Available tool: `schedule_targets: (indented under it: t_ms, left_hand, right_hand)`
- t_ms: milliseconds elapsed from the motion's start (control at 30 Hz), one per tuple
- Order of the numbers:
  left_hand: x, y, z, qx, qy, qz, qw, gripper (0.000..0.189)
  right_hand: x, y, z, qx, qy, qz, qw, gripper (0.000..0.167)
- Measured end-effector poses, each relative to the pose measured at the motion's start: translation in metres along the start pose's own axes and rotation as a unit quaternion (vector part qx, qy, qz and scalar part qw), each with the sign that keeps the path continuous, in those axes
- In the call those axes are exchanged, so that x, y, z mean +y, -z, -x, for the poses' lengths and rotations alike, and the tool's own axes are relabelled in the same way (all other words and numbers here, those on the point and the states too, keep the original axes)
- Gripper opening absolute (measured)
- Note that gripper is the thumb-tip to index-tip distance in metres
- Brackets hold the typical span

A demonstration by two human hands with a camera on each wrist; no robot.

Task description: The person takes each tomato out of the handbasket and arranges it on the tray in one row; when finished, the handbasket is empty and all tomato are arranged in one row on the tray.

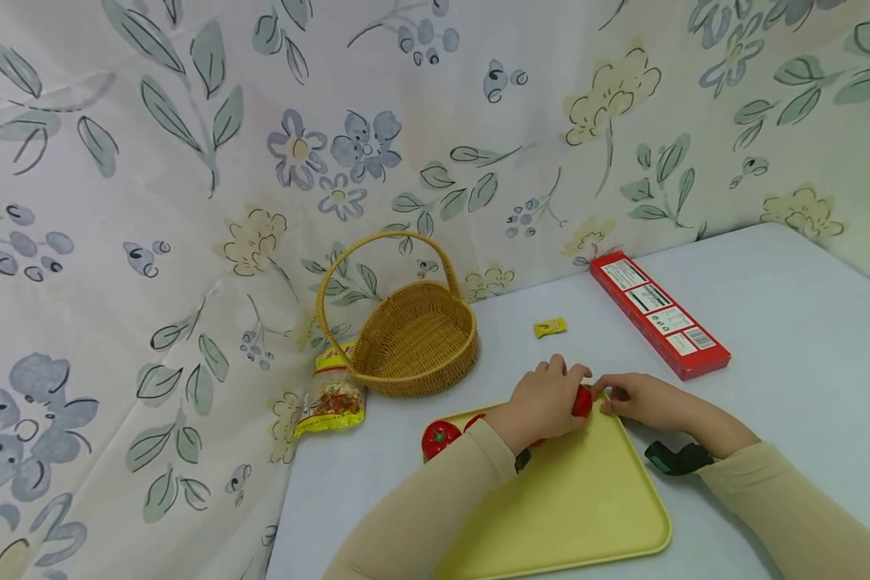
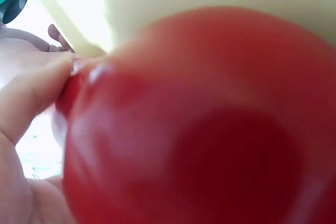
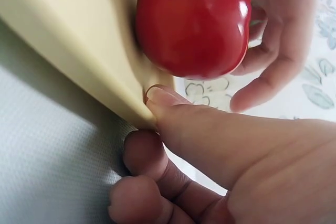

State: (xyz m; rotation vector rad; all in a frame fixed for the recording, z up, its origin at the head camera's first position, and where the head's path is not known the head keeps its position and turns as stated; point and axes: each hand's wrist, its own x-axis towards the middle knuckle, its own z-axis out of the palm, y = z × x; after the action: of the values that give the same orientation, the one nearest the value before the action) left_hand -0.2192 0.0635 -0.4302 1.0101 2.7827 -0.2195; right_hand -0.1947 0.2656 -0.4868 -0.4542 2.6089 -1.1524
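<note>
My left hand (image 1: 547,403) grips a red tomato (image 1: 582,401) over the far right corner of the yellow tray (image 1: 573,507). In the right wrist view this tomato (image 3: 191,27) is smooth and glossy, with a left thumb pressed on it. My right hand (image 1: 648,400) pinches the tray's rim (image 3: 118,103) between thumb and fingers, close to the held tomato. Another tomato (image 1: 441,439) lies at the tray's far left, with more red beside it partly behind my left forearm. A large, blurred red surface (image 2: 210,119) fills most of the left wrist view.
Behind the tray stands a wicker basket (image 1: 460,366) with a tall handle, and a yellow food bag (image 1: 333,403) leans beside it. A small yellow packet (image 1: 549,327) and a long red box (image 1: 660,314) lie further back. A floral cloth (image 1: 406,121) hangs behind the white table.
</note>
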Motion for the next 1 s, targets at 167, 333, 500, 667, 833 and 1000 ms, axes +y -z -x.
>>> schedule_targets:
  t_ms: [167, 333, 500, 667, 833, 1000]
  left_hand:
    - [0.0, -0.004, 0.001, -0.015, -0.01, -0.025, 0.9995, 0.078]
    - [0.002, -0.006, 0.002, -0.012, -0.01, -0.024, 0.9996, 0.08]
    - [0.002, -0.005, 0.004, -0.009, -0.01, -0.028, 0.9995, 0.082]
    - [0.0, -0.005, 0.008, -0.01, -0.003, -0.017, 0.9998, 0.085]
    - [0.001, -0.008, 0.007, -0.011, -0.002, -0.009, 0.9999, 0.087]
    - [0.005, -0.015, 0.008, 0.004, -0.002, -0.026, 0.9996, 0.097]
  right_hand:
    - [0.0, 0.001, 0.0, 0.002, 0.009, 0.007, 0.9999, 0.025]
    - [0.002, 0.001, -0.002, 0.001, 0.007, 0.008, 0.9999, 0.025]
    - [0.004, 0.002, -0.002, -0.003, 0.009, 0.007, 0.9999, 0.026]
    - [0.004, 0.002, -0.006, -0.013, 0.012, 0.008, 0.9998, 0.028]
    - [0.005, 0.001, -0.006, -0.013, 0.006, 0.009, 0.9999, 0.028]
    - [0.012, -0.003, -0.002, -0.011, -0.004, 0.003, 0.9999, 0.027]
